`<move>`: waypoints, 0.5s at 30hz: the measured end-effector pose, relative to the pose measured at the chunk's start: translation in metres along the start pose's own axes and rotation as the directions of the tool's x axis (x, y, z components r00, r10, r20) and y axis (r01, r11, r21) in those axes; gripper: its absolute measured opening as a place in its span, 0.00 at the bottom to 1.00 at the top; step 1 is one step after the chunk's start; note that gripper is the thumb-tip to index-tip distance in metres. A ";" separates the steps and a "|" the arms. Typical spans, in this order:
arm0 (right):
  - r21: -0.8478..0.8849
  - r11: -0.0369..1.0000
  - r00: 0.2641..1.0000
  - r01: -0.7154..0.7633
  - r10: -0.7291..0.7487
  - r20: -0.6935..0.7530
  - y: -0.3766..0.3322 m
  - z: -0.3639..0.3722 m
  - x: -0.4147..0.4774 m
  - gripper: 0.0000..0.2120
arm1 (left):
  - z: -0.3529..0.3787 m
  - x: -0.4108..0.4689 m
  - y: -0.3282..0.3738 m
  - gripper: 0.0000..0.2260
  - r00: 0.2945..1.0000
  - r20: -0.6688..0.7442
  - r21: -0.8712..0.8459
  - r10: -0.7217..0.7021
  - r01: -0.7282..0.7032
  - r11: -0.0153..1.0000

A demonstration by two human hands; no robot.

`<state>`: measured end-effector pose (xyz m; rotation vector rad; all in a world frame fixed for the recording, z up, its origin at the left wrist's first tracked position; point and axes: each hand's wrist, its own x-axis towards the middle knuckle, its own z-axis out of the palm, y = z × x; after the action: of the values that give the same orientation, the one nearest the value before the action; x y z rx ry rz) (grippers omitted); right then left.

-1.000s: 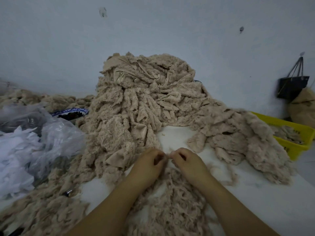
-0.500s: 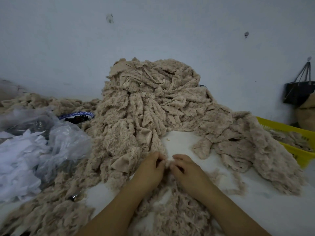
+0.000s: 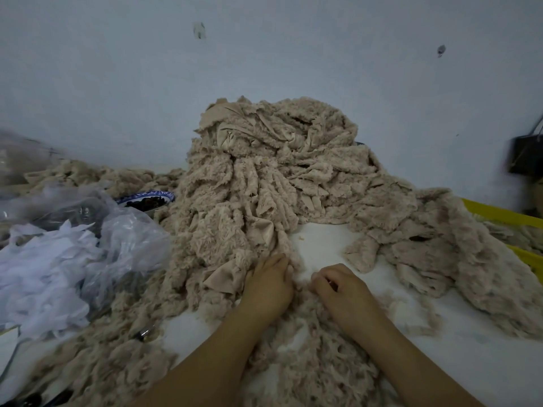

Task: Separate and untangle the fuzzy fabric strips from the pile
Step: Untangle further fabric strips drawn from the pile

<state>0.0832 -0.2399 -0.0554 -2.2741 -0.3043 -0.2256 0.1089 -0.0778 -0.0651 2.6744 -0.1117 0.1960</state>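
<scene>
The left hand (image 3: 269, 284) curls its fingers round a fuzzy beige strip (image 3: 300, 284) at the foot of the pile (image 3: 279, 177). The right hand (image 3: 340, 286), just beside it, keeps a tight, closed grip on the fluff of the same strip. Both wrists rest on a heap of loose strips (image 3: 311, 362) spread toward the near edge of the bench (image 3: 470, 362). Just beyond the knuckles is a bare white patch of bench, hemmed in by the pile at the back and left and by a lower arm of fabric on the right. More bare surface runs along the right side. Toward the left edge sit a plastic bag (image 3: 123, 239) of white scraps and a blue-rimmed bowl (image 3: 147, 198). A yellow basket (image 3: 499, 214) stands off the right edge. A black bag (image 3: 526, 155) hangs on the pale wall (image 3: 264, 69) behind the far edge.
</scene>
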 end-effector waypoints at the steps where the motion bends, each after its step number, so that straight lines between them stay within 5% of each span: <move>1: 0.002 1.000 1.000 0.006 -0.006 -0.006 -0.001 -0.001 0.001 0.17 | -0.002 0.000 -0.001 0.21 1.000 -0.027 -0.059 0.009 -0.011 0.998; 8: 0.022 1.000 1.000 -0.010 0.011 -0.024 0.001 0.000 0.002 0.14 | -0.006 -0.006 0.001 0.18 0.994 -0.104 -0.252 0.040 -0.065 0.965; 15: 0.009 1.000 1.000 -0.012 0.012 -0.002 0.003 0.002 0.003 0.14 | -0.001 -0.005 -0.002 0.17 0.993 -0.106 -0.192 0.061 -0.080 0.978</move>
<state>0.0868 -0.2401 -0.0576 -2.2659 -0.2900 -0.2201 0.1042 -0.0753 -0.0654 2.4613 -0.1852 0.3230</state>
